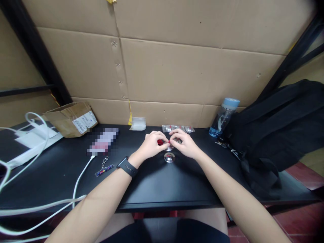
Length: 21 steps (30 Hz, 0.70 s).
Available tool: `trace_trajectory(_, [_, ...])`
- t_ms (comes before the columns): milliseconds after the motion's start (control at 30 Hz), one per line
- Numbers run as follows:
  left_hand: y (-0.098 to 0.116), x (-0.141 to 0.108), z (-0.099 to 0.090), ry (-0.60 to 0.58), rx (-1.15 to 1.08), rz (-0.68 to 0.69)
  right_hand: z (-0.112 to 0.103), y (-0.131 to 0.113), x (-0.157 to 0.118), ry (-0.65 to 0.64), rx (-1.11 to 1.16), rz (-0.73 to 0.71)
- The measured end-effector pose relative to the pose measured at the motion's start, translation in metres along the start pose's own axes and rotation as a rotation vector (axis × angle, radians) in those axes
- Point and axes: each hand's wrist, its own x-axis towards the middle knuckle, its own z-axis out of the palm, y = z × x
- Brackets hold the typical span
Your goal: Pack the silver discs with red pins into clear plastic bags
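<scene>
Both hands meet over the middle of the black table. My left hand (155, 144) has its thumb and fingers pinched at a small red piece (169, 142) on a shiny metal disc (169, 147). My right hand (182, 143) curls in from the other side, its fingertips at the same red piece. Something red and ribbed (160, 142) shows beneath the left fingers. Just nearer to me lies another round metal disc (169, 157) with a red centre. Part of a further metal item shows under the right hand. Which fingertips actually grip is too small to tell.
Behind the hands lies a clear packet (189, 129) of discs, with a plastic bag (138, 124) to its left. A bottle (224, 118) and black backpack (275, 125) stand right. Left are a paper bag (73, 119), phone (103, 141), keychain (104, 170) and white cables (79, 179).
</scene>
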Motion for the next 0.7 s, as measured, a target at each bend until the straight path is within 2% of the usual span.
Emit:
trace_trajectory(133, [-0.004,0.0,0.0,0.0,0.038,-0.045,-0.006,-0.003,-0.001,-0.03,-0.056,-0.012])
trace_trajectory(300, [-0.009,0.001,-0.005,0.071,0.138,-0.118,-0.017,-0.006,-0.005,-0.309,-0.146,-0.005])
trace_trajectory(433, [-0.013,0.002,-0.006,0.089,0.148,-0.16,-0.01,-0.004,-0.007,-0.471,-0.147,-0.018])
trace_trajectory(567, [-0.012,0.004,-0.008,0.103,0.124,-0.212,-0.002,-0.001,-0.007,-0.471,-0.161,-0.057])
trace_trajectory(700, [-0.009,0.004,-0.011,0.136,0.065,-0.268,-0.002,0.003,-0.006,-0.316,-0.153,0.029])
